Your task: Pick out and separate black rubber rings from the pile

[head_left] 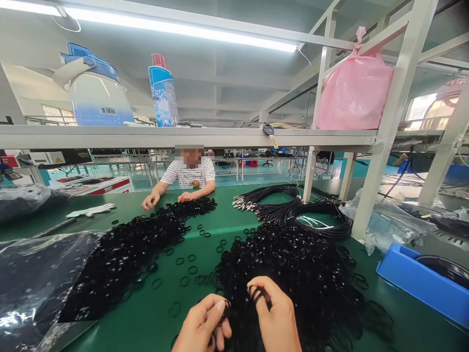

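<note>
Green matting covers the long workbench (205, 230), under white strip lights and a grey shelf. At the near edge, the person's right hand (274, 318) has its fingers curled shut around a few thin black rubber rings (257, 295), which loop over the thumb and forefinger. Just beside it, the left hand (202, 326) is also closed, fingertips pinched on a small black ring at its tip, though the ring itself is too small to make out clearly. Both hands sit at the front of a big heap of black rubber rings (293, 264), which spreads away ahead of the right hand. Loose rings (190, 269) lie scattered ahead of the left hand, and beyond those a second black heap (135, 249) stretches off to the left, onto a clear plastic bag (32, 278). Farther out past the right hand lie coiled black cables with metal ends (293, 208), and off to the right a blue plastic tray (421, 283). Across the bench, well apart from these hands, a co-worker in a striped shirt (190, 176) rests both hands at the far end of the second heap. Up on the shelf stand a white-and-blue jug (95, 93), a blue spray can (163, 93) and a pink plastic bag (353, 88).
</note>
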### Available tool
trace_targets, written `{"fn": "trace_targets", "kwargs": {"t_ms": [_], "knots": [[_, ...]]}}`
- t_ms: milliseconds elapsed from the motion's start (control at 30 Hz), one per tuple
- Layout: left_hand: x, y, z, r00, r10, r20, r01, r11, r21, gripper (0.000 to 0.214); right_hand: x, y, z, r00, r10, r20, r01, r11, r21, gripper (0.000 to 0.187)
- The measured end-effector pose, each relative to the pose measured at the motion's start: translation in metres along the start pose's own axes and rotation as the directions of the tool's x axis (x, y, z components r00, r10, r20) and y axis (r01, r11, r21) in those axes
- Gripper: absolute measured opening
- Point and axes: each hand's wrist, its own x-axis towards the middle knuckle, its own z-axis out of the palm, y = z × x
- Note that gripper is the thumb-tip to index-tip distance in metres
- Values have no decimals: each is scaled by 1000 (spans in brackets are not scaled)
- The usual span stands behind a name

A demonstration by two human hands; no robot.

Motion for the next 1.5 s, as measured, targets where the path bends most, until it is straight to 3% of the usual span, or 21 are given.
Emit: {"fn": "trace_targets", "kwargs": {"t_ms": [167,300,400,467,567,733,867,1033,1200,1300,1400,1500], "knots": [[-1,9,-11,983,128,-130,-111,986,127,35,-1,2,1,993,73,88,-68,995,-67,24],[-4,10,-9,991,117,-69,-116,993,25,33,-4,1,9,996,-9,94,22,990,-136,18],[-4,8,-6,989,116,-87,-123,989,-82,29,-5,-3,11,992,-58,114,70,992,-106,19],[-3,6,-6,988,127,-90,-135,986,-94,28,-5,-6,11,979,-30,200,39,998,-41,28],[1,2,-9,991,130,-41,-132,989,-65,28,-5,-8,11,954,30,298,-34,999,8,21],[6,-2,-18,975,159,-155,-154,987,46,30,-2,-8,5,986,39,161,-40,999,6,26],[5,1,-16,969,174,-174,-158,982,104,27,-3,-11,5,962,-105,253,85,992,89,40],[1,1,-8,975,200,-98,-192,978,85,25,-6,-9,12,967,14,254,-28,998,50,17],[-2,1,-11,934,284,-219,-253,954,161,25,-5,3,10,961,-175,216,176,984,14,27],[-3,2,-16,911,302,-281,-256,948,188,27,-5,12,10,958,-202,202,206,978,-2,29],[-4,1,-17,930,281,-236,-232,949,214,29,-6,21,13,950,-197,241,197,980,25,32],[-5,0,-16,949,272,-158,-214,927,307,29,-6,27,15,896,-320,307,317,946,59,42]]}}
